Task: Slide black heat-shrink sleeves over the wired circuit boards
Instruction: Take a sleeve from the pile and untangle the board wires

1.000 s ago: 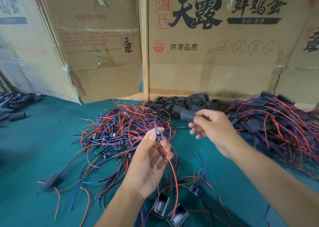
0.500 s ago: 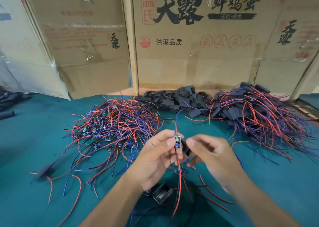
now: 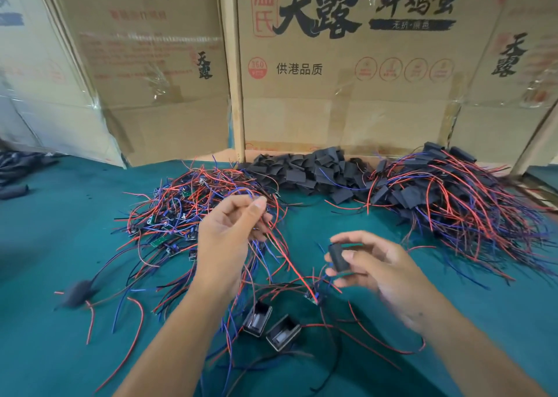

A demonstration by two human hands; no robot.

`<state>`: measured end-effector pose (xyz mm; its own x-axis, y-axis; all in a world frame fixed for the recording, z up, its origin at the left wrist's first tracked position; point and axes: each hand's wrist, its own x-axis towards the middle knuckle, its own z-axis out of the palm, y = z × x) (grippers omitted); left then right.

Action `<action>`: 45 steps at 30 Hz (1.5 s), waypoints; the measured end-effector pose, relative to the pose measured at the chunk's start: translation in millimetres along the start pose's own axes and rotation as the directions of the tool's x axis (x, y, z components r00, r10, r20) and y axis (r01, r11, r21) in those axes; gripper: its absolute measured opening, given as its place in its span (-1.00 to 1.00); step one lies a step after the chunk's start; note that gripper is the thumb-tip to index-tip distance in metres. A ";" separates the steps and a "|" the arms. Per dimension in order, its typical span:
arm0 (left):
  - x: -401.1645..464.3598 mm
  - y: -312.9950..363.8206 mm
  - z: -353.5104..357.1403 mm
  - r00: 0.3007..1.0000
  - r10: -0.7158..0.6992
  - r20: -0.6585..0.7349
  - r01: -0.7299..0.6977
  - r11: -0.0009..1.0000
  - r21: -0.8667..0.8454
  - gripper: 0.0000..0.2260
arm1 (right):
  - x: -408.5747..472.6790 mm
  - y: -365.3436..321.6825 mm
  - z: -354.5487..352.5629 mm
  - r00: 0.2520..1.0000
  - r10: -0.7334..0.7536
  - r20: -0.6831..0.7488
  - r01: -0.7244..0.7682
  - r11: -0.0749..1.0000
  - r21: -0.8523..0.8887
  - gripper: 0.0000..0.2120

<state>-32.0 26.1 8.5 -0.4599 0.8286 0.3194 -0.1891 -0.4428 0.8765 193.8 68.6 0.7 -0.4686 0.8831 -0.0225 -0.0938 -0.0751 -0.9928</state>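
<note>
Head view, teal table, cardboard cartons standing along its far edge. Left hand is raised over the near side of the pile of bare wired boards, thumb and forefinger pinching the ends of a red and blue wire pair; the wires run down and to the right toward a small circuit board that hangs low, just above the table, between the two hands. Right hand pinches one black heat-shrink sleeve between thumb and fingers, held roughly upright, near the wires but apart from the board. Change noted: half a second ago both hands were together at the centre, board at the left fingertips and sleeve touching it; now the hands are apart, the left has risen along the wires and the board has dropped below. Judgement: the person appears to be stretching out the leads so the sleeve can be threaded over them and slid down to the board; the sleeve is not yet on. Whether any wire already passes through the sleeve cannot be told, the frame is blurred there. Stock of empty sleeves lies at the far edge, centre; finished sleeved units are heaped toward the far right corner. Two small black housings sit near the front edge, below the hands. A stray sleeved piece lies toward the left side.
</note>
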 end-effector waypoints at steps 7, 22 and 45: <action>11.3 6.2 -15.3 0.977 0.126 -0.171 -0.115 0.990 0.077 -0.90 | -6.5 11.4 11.5 0.883 0.314 0.348 -0.384 0.910 0.155 -0.68; 11.9 8.7 -14.3 0.954 0.235 -0.186 -0.202 0.962 0.181 -0.85 | -12.2 3.3 15.8 0.878 0.303 0.370 -0.405 0.883 0.237 -0.76; 8.1 13.5 -13.2 0.954 0.259 -0.149 -0.218 0.945 0.245 -0.89 | -9.9 1.4 13.3 0.884 0.374 0.280 -0.439 0.870 0.225 -0.54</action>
<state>-49.7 22.4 18.1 -0.6171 0.6248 0.4783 0.1342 -0.5154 0.8464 186.6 53.6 1.1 -0.6952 0.6231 -0.3585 -0.0731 -0.5573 -0.8271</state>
